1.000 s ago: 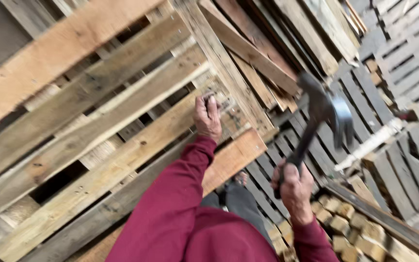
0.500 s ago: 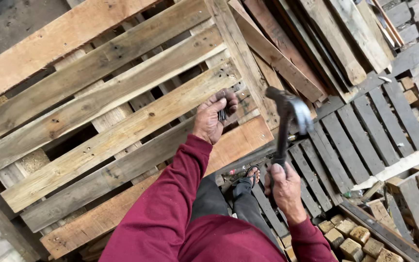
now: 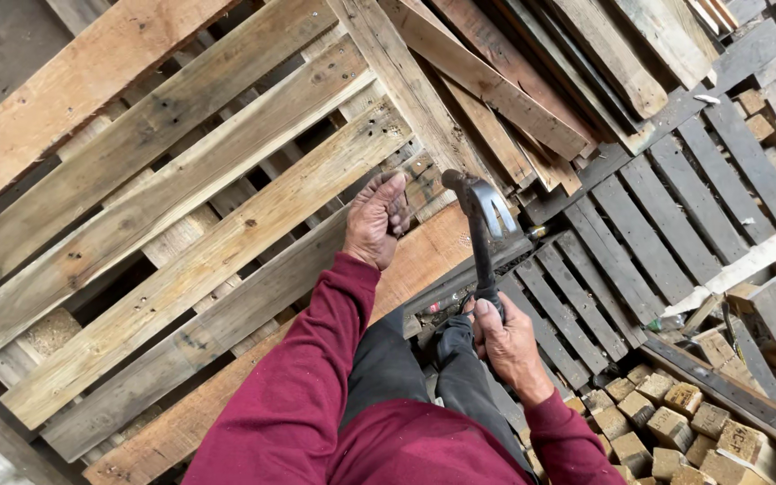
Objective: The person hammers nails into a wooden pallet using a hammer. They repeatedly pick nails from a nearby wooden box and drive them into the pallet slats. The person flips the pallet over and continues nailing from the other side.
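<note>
Presently, my right hand [image 3: 507, 337] was clenched around the handle of a claw hammer [image 3: 482, 224], whose head stood just beside my left hand [image 3: 376, 220]. That left hand rested with fingers curled against a board of the wooden pallet [image 3: 217, 242]; whether it pinched anything was indiscernible.
</note>
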